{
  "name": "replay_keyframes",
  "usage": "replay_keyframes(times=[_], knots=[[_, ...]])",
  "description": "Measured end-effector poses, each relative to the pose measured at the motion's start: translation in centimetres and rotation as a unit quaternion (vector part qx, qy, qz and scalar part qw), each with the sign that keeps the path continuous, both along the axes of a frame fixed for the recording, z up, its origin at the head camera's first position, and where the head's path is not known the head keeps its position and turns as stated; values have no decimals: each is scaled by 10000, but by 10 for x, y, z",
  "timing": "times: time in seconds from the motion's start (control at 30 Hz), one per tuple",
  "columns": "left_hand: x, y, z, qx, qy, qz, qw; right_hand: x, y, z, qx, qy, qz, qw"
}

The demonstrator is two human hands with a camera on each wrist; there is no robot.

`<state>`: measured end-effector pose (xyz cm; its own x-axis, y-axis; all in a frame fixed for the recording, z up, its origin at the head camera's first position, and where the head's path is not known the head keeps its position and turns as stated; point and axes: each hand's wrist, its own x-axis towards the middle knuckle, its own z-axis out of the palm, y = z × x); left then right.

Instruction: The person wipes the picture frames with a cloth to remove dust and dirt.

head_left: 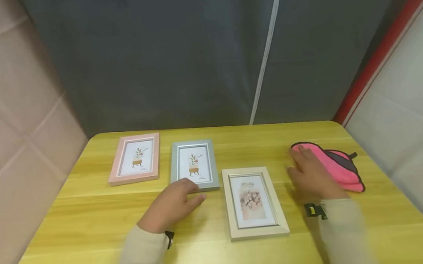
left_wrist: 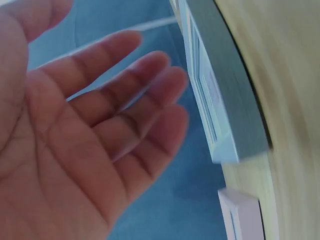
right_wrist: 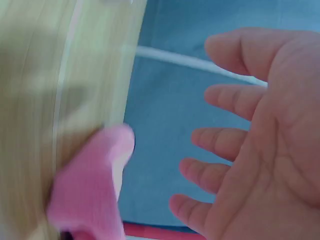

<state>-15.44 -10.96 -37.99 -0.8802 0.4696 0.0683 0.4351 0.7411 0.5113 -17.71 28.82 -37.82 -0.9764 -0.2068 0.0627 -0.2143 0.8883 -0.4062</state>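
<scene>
Pink cloth [head_left: 338,173] right of cream frame [head_left: 252,200] on surface [head_left: 90,230]. Right hand [head_left: 310,173] near cloth, left hand [head_left: 174,204] by grey-blue frame [head_left: 193,164]; both loosely spread, nothing held.

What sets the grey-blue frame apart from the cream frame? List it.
The grey-blue frame has a cool grey-blue border; the cream frame has a pale cream one.
The grey-blue frame shows a potted plant; the cream frame shows a bunch of flowers.
In the head view, the left hand overlaps the grey-blue frame's near edge, while the cream frame is uncovered.
Both are rectangular and lie face up on the table.
</scene>
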Motion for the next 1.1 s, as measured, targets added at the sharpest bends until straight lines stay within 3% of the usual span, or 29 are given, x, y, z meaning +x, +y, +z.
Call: replay_keyframes(times=[0.2,0.5,0.63,0.77,0.97,1.1], knots=[[11,18,-7,-125,-181,-309,9993,-3,44,2,322,-176,287,9989],[25,38,-10,-718,-1190,-585,9886,-5,83,-7,933,-773,400,9918],[30,46,-11,-1080,-917,-818,9865,-11,88,-19,1178,-1008,392,9871],[35,50,-12,-1245,-698,-847,9861,-19,91,-26,1262,-1156,284,9848],[37,52,-14,-1217,-410,-743,9889,-30,91,-30,1389,-549,126,9887],[37,53,-18,-1079,-139,-785,9910,-34,96,-28,1076,-142,-204,9939]])
